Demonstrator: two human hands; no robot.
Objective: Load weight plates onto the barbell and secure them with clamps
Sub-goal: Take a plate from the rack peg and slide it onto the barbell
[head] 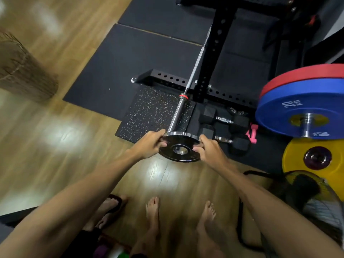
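A small chrome weight plate (180, 140) sits at the near end of the barbell sleeve (176, 114), and the sleeve's tip shows through its centre hole. My left hand (151, 145) grips the plate's left rim. On the opposite rim, my right hand (210, 150) holds it, thumb on the plate's face. The barbell shaft (197, 62) runs away from me and rests on a black rack (210, 58). No clamp is in view.
Red and blue 20 kg plates (297, 108) hang on a peg at the right, above a yellow plate (296, 161). Black dumbbells (223, 123) and a pink one (252, 134) lie on the mat. Bare feet (152, 211) stand on the wooden floor near a fan (312, 194).
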